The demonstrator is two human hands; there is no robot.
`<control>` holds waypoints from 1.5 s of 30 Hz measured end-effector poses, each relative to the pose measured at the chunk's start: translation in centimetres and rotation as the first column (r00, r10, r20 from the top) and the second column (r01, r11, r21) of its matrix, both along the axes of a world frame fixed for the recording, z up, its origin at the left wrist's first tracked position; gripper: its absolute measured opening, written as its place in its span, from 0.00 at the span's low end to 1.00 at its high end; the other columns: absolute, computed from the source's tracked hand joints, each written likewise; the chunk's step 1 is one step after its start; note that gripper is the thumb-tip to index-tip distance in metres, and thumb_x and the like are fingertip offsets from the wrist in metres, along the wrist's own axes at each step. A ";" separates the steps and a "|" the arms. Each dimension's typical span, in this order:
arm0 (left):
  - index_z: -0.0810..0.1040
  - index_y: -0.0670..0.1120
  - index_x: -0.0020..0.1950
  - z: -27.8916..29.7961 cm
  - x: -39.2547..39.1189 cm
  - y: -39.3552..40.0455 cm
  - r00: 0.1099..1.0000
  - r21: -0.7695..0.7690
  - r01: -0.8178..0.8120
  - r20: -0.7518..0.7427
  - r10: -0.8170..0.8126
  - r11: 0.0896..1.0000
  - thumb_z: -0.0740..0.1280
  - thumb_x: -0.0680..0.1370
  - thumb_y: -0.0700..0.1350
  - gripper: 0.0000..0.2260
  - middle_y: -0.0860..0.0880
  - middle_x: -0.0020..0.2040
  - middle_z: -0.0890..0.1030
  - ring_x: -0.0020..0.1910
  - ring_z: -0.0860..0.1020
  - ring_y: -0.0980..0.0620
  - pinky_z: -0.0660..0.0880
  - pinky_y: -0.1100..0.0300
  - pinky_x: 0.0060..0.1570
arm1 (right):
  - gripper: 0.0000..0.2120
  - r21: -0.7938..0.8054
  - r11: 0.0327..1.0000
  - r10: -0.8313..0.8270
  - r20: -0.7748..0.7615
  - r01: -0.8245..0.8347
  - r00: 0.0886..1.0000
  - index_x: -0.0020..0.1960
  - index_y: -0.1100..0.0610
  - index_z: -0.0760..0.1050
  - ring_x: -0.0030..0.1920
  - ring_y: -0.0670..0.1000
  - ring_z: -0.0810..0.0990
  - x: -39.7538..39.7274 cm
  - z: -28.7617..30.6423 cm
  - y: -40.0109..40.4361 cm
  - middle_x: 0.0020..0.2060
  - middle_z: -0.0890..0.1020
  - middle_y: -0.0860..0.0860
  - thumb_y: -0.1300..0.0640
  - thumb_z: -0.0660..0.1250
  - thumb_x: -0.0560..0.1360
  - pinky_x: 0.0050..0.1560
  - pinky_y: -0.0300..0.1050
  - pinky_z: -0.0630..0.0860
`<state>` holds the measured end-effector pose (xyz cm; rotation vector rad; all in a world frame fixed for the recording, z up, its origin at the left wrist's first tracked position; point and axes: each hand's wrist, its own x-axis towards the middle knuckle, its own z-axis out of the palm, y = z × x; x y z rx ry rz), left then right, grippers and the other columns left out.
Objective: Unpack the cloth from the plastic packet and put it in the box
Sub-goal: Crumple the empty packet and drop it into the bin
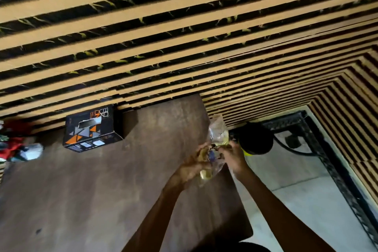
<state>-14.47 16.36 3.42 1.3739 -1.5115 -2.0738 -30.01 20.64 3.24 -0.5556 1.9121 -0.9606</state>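
**Both hands on the plastic packet above the table's right edge**

Clear plastic packet [216, 145], crinkled, held up in the air over the right edge of the table [102, 190]. Its top end sticks up past the hands, its lower end hangs down between the wrists. Cloth [212, 152] is inside, bunched; dark and yellowish patches show through the plastic. Frame is blurred here, so I cannot tell if any cloth is already out of the packet.

Left hand [194, 164] is closed around the packet's left side, fingers curled over it. Right hand [233, 155] pinches the packet's right side near the middle, fingers tight on the plastic. Hands are just beside each other with the packet between them. Both forearms come up from the bottom of the frame.

Box [93, 129]: black with orange and grey triangles, standing on the far part of the table against the wall, well to the left of the hands. Can't see an opening from this angle.

Striped wall [184, 37], tan and dark bands, behind the table. Far left edge of the table: a heap of red and white items [18, 145], blurred. Right of the table, a black round object [256, 138] with a yellow-green rim, just beyond the right hand, over a pale floor [296, 200].
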 end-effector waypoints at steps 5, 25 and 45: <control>0.75 0.46 0.58 1.2 -3.9 0.1 0.978 0.116 -0.206 -0.012 0.209 0.972 0.67 0.76 0.35 0.13 0.54 0.45 0.79 0.40 0.80 0.59 0.79 0.66 0.37 | 0.21 -0.089 0.958 0.284 0.187 -0.271 0.940 0.67 0.57 0.71 0.55 0.46 0.77 -3.3 3.7 3.0 0.59 0.77 0.50 0.58 0.70 0.75 0.52 0.36 0.76; 0.74 0.32 0.58 -14.1 -34.6 -2.7 0.995 0.063 0.047 0.089 -0.052 0.997 0.70 0.71 0.28 0.17 0.45 0.43 0.81 0.37 0.81 0.57 0.79 0.63 0.37 | 0.34 -0.048 0.967 0.237 -0.176 -0.249 0.956 0.70 0.52 0.64 0.53 0.36 0.78 -34.4 -12.1 2.1 0.54 0.76 0.38 0.52 0.75 0.69 0.45 0.20 0.72; 0.79 0.49 0.54 -59.8 -46.2 -10.5 0.916 -0.064 0.009 0.401 0.018 0.998 0.70 0.72 0.42 0.11 0.45 0.48 0.84 0.47 0.82 0.46 0.78 0.51 0.48 | 0.20 0.195 0.965 0.240 -0.383 -0.176 0.892 0.63 0.58 0.74 0.57 0.56 0.78 -44.1 -61.9 -8.5 0.59 0.77 0.57 0.53 0.59 0.74 0.54 0.45 0.75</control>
